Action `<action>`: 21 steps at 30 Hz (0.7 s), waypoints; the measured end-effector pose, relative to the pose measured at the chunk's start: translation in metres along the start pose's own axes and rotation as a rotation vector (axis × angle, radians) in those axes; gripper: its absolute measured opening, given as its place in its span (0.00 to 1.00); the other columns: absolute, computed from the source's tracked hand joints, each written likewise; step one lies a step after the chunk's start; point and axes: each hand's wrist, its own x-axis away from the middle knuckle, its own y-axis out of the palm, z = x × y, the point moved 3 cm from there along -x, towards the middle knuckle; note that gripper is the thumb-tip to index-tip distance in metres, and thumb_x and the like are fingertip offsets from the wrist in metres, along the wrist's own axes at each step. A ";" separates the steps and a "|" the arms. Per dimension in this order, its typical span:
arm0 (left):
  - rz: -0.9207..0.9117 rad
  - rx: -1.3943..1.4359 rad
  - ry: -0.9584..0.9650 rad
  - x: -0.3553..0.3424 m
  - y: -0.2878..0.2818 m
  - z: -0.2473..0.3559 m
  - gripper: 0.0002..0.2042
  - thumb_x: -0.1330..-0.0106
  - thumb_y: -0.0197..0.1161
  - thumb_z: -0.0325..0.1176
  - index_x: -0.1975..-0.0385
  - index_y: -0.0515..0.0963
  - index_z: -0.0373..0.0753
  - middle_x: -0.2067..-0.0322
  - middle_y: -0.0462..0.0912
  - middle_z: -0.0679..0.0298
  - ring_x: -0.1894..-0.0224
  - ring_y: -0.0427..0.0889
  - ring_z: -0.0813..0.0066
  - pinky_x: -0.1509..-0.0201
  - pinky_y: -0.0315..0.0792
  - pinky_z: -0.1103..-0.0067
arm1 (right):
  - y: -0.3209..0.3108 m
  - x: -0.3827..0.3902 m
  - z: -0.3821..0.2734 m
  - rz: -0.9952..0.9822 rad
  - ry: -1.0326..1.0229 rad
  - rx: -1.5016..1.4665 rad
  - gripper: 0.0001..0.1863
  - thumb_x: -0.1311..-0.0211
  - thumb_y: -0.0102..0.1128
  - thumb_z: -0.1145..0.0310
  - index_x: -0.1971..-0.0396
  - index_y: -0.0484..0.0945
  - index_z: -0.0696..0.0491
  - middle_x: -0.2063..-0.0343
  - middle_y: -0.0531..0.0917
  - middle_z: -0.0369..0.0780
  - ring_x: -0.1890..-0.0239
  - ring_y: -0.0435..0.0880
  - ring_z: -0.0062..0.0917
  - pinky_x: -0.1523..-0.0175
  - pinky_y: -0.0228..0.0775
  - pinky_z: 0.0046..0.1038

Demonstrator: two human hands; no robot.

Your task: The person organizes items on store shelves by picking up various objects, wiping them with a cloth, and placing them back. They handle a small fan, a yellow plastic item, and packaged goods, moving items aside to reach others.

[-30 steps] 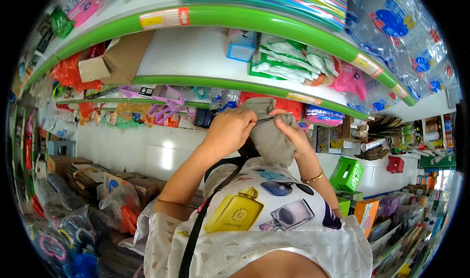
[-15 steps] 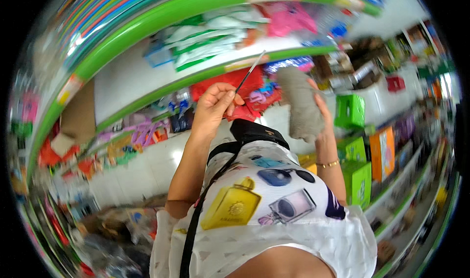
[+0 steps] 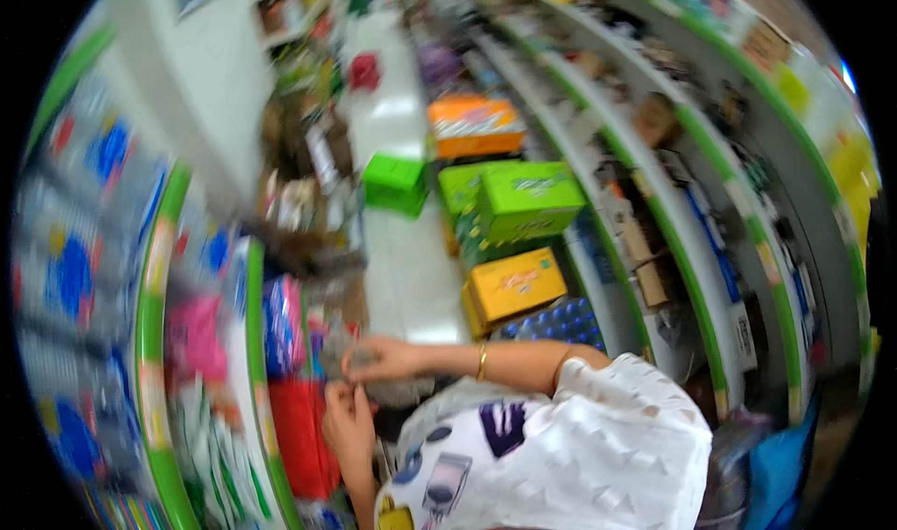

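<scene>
My right hand (image 3: 383, 358), with a gold bracelet (image 3: 482, 362) at its wrist, is closed on a grey cloth (image 3: 404, 393). Part of the cloth bunches up past the fingertips, and the rest hangs below the hand. Just below it my left hand (image 3: 349, 425) is raised with curled fingers pressed together, its fingertips close to the cloth. Motion blur hides what the left fingers pinch; the thin dark stick cannot be made out now. Beside the left hand is a red package (image 3: 301, 437) on the shelf.
Left, green-edged shelves (image 3: 149, 343) hold packs of clear bottles (image 3: 70, 268), a pink bag (image 3: 198, 336) and white-green packets (image 3: 220, 455). Ahead on the aisle floor (image 3: 402, 278) stand a green box (image 3: 394, 184), an orange box (image 3: 475, 126) and a yellow box (image 3: 517, 285). Curved shelving (image 3: 691, 325) lines the right.
My view has swung to the right, along the aisle. Both hands have come close together; before, they were apart, the left with a thin dark stick, the right with the grey cloth.
</scene>
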 end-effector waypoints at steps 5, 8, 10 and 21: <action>0.140 -0.174 0.468 -0.040 0.036 0.034 0.11 0.46 0.59 0.30 0.64 0.70 0.35 0.76 0.72 0.59 0.80 0.72 0.64 0.75 0.66 0.72 | -0.047 0.030 -0.026 0.187 0.152 0.550 0.13 0.44 0.55 0.56 0.62 0.73 0.45 0.67 0.71 0.45 0.61 0.72 0.38 0.56 0.64 0.33; 0.025 0.233 0.198 -0.066 0.069 0.058 0.12 0.46 0.55 0.25 0.61 0.71 0.35 0.76 0.69 0.63 0.81 0.67 0.73 0.77 0.63 0.79 | -0.091 0.049 -0.046 0.303 0.171 0.638 0.13 0.44 0.54 0.56 0.62 0.72 0.44 0.68 0.69 0.46 0.64 0.72 0.42 0.59 0.65 0.36; 0.017 0.315 0.224 -0.084 0.081 0.088 0.10 0.46 0.57 0.22 0.63 0.71 0.34 0.79 0.65 0.68 0.79 0.62 0.84 0.77 0.58 0.87 | -0.114 0.059 -0.052 0.389 0.166 0.742 0.13 0.45 0.55 0.56 0.62 0.72 0.46 0.68 0.69 0.46 0.66 0.73 0.43 0.62 0.65 0.38; -0.592 0.419 0.469 -0.178 0.219 0.200 0.05 0.41 0.58 0.27 0.75 0.71 0.33 0.84 0.73 0.67 0.82 0.70 0.85 0.78 0.65 0.86 | -0.227 0.141 -0.066 0.770 0.324 0.819 0.19 0.47 0.55 0.51 0.61 0.74 0.48 0.68 0.71 0.48 0.69 0.75 0.45 0.66 0.67 0.41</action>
